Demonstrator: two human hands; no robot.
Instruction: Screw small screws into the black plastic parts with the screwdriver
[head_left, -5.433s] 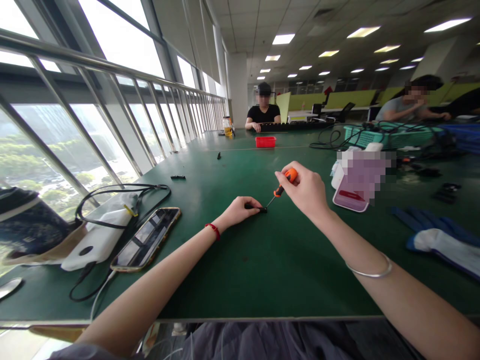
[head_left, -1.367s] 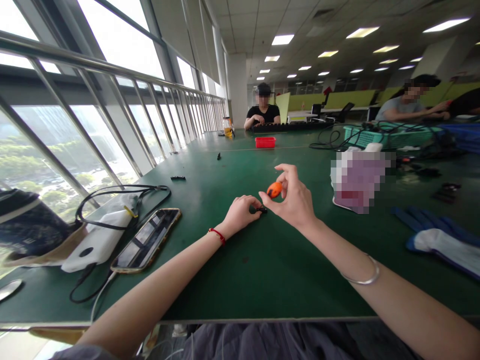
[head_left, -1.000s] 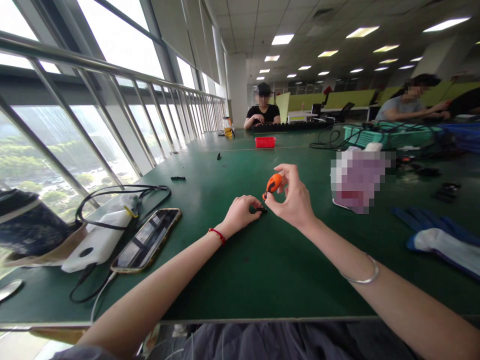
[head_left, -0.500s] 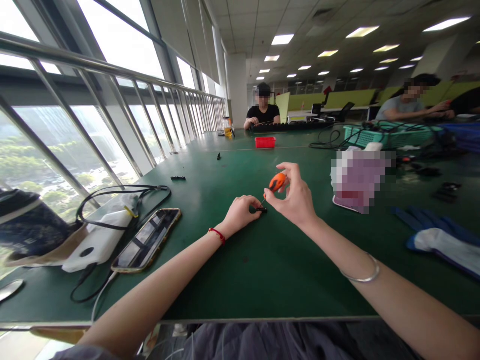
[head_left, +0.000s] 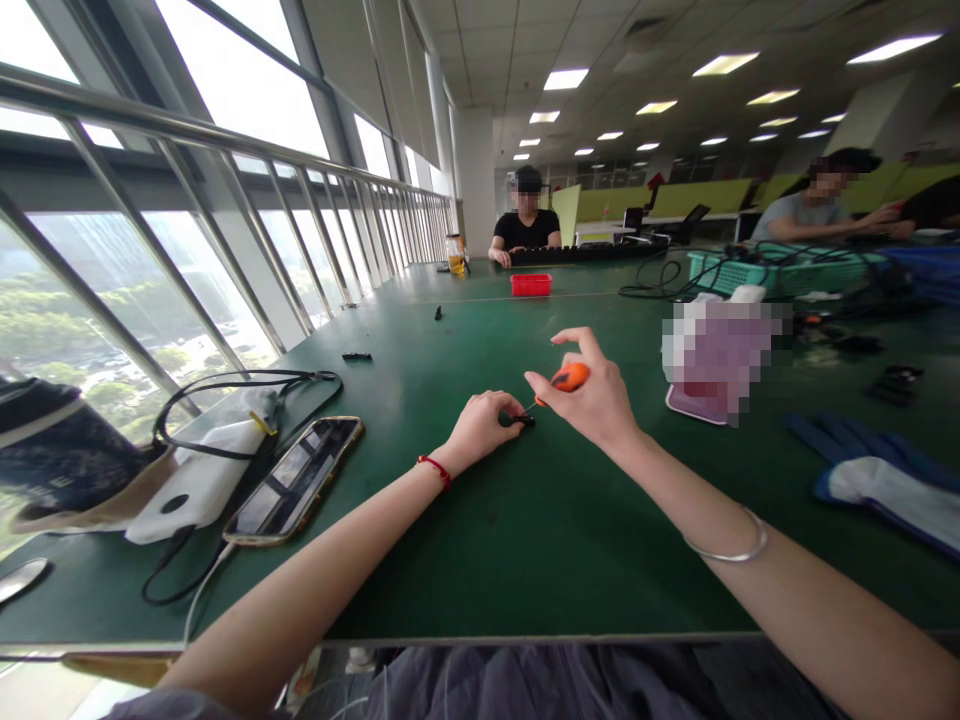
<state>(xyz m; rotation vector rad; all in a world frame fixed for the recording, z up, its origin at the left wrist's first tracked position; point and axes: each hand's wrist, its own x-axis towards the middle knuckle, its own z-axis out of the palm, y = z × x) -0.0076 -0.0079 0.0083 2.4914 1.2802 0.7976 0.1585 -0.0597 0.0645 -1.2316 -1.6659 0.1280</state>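
Observation:
My left hand [head_left: 486, 425] pinches a small black part [head_left: 527, 420] against the green tabletop [head_left: 465, 570]. What the part is exactly is too small to tell. In my right hand [head_left: 596, 395] lies a screwdriver [head_left: 571, 377] with an orange and black handle, resting between the thumb and the palm. The index finger is raised off the handle. The screwdriver's thin shaft slants down to the left, and its tip is at or close to the black part. The fingers of my left hand partly hide that part.
To the left lie a smartphone [head_left: 295, 482], a white power bank-like block [head_left: 199, 480] and a black cable [head_left: 247, 376]. Farther off are a black piece [head_left: 357, 357] and a red tray [head_left: 531, 285]. A blue-white glove [head_left: 885, 485] and a green basket [head_left: 780, 275] are at right. A co-worker [head_left: 526, 222] sits opposite.
The screwdriver's handle has tipped to the right and lower, toward my right palm, and my index finger has come away from it. My left hand stays in place.

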